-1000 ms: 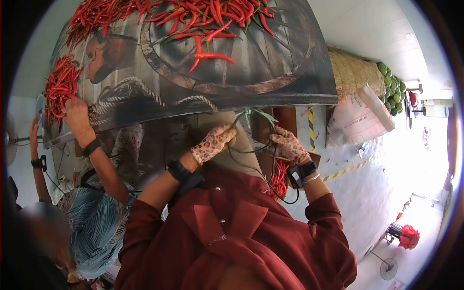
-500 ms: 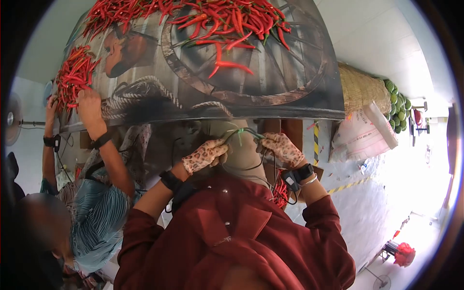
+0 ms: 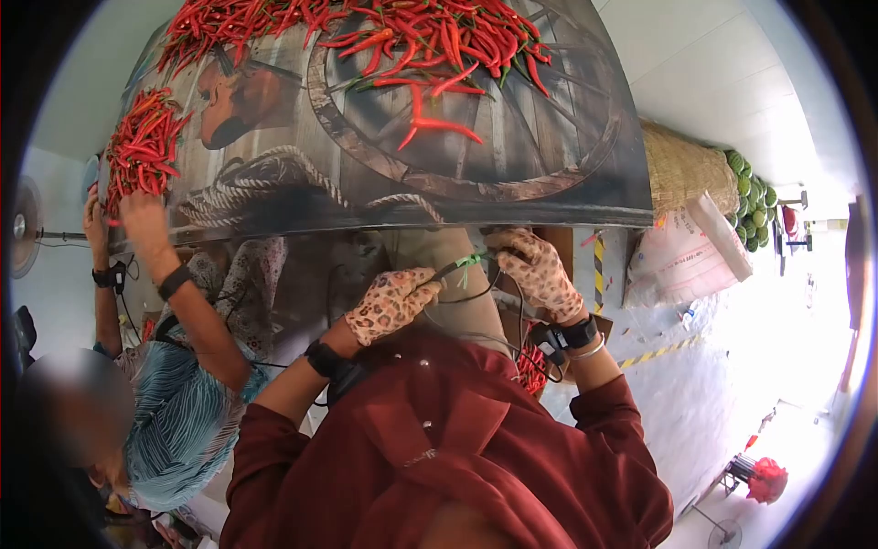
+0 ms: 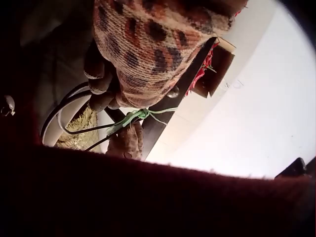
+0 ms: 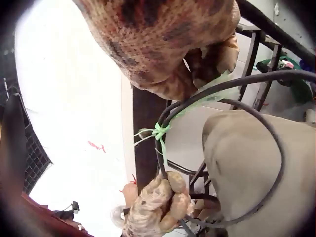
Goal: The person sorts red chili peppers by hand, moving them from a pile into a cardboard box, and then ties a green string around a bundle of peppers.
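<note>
Both hands wear leopard-print gloves and are over the lap, just below the table edge. My left hand pinches a black cable between thumb and fingers. My right hand is a short way to the right, its fingers curled at the cable's other side. Between the hands a green plastic strip is knotted round the cable, with loose ends sticking out. In the right wrist view the cable bends into a wide loop over a beige trouser leg. The right fingertips are partly hidden behind the hand.
Red chillies lie heaped on the printed table. Another person's hand is at a smaller chilli pile on the left. Below the table, right, stands a carton with chillies. A white sack and watermelons lie farther right.
The head view has shifted, with the table now lower and farther right. My hands have turned the tied cable, the right hand rising toward the table edge. The other person's hand has drawn down from the pile.
</note>
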The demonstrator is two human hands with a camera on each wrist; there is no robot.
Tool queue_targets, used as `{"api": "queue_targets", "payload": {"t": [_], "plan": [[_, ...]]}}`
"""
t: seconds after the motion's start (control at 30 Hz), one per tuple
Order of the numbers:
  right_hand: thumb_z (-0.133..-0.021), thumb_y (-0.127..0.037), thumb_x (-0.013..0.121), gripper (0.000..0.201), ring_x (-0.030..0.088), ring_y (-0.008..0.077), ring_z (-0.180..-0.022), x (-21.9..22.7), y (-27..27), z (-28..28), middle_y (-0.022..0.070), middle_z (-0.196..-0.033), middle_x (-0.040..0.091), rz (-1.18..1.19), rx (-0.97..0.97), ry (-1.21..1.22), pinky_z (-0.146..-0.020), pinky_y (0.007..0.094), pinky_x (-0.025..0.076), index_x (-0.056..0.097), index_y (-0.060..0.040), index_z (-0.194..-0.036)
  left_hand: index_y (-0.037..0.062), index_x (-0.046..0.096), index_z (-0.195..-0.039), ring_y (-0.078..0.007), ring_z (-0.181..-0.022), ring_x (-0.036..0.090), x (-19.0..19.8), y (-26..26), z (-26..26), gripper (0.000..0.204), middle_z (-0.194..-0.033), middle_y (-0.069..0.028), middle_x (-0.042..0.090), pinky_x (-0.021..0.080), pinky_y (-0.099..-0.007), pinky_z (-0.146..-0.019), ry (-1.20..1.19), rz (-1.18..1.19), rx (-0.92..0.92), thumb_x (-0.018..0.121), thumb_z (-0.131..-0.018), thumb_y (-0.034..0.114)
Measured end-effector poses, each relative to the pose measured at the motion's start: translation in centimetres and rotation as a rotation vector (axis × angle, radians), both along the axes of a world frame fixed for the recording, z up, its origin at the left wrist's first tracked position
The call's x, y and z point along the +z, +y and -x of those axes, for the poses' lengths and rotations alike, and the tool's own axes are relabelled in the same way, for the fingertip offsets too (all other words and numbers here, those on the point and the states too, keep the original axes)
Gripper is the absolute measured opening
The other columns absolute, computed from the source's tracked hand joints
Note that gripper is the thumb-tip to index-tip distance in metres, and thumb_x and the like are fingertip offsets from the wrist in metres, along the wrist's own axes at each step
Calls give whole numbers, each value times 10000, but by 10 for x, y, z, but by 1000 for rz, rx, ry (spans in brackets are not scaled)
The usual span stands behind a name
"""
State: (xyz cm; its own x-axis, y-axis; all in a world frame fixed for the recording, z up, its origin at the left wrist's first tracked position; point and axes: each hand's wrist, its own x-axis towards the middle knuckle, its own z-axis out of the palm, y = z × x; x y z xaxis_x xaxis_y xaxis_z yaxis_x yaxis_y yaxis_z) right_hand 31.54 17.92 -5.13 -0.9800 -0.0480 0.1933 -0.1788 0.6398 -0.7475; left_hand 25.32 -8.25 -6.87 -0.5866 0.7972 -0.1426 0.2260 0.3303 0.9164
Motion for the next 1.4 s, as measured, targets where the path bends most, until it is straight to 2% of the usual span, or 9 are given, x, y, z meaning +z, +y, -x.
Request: {"api": "queue_targets", "payload": {"t": [0.07,0.17,0.23,0.3,0.7,0.8,1.13,1.23,1.4], "plan": [[-803,-100,621,208,583,318,-889,13,3,0,149,-951,619,0,279,65,-796,357,468,615,-8,-989,21,631,-967,-164,-713,587,-12,-1,-2,170,-801,-54,630,458,-291,-629,229,-32,14,522,-904,135],[-794,-96,632,162,580,322,-884,35,-9,-7,151,-917,616,244,205,-214,-766,370,482,616,-30,-941,22,631,-1029,-242,-805,614,-4,1,-2,201,-890,-98,646,477,-320,-702,126,69,14,545,-890,141],[-793,-97,631,111,598,298,-829,24,-10,-12,128,-887,619,270,198,-169,-693,361,500,612,-48,-891,51,630,-1042,-258,-852,617,-10,2,-2,223,-938,-105,648,489,-337,-736,225,42,26,534,-892,186],[-762,-118,646,129,610,262,-758,20,-8,-12,94,-849,622,-18,396,171,-629,345,503,616,-63,-875,80,630,-1056,-274,-899,620,-8,5,0,246,-986,-111,650,501,-354,-770,326,11,37,523,-894,231],[-662,-92,653,153,598,246,-728,22,-21,-12,53,-826,616,-215,257,322,-611,345,492,653,-79,-814,60,616,-1088,-296,-966,583,42,16,1,283,-1132,-140,570,480,-357,-811,268,32,167,612,-817,141],[-653,-92,660,179,592,237,-750,26,-24,-13,44,-854,609,-335,253,314,-636,347,487,655,-86,-832,69,632,-1039,-274,-969,582,30,17,5,265,-1071,-114,583,478,-353,-816,461,-186,152,643,-791,164],[-637,-99,667,224,573,219,-761,22,-33,-13,39,-860,597,-411,186,223,-648,348,473,666,-96,-861,73,645,-919,-296,-909,590,55,31,15,191,-989,-100,593,487,-363,-771,347,127,69,646,-751,163],[-736,-177,678,180,588,259,-757,30,-36,-8,76,-848,638,-365,137,21,-655,336,481,678,-61,-874,63,635,-916,-298,-894,590,52,32,16,193,-982,-101,589,490,-376,-746,367,103,55,644,-740,141],[-826,-159,613,241,624,280,-834,45,-39,0,144,-930,646,269,47,-222,-752,346,491,639,2,-1004,55,629,-913,-310,-923,585,43,31,16,214,-1001,-120,581,492,-381,-773,352,7,89,659,-712,122]]}}
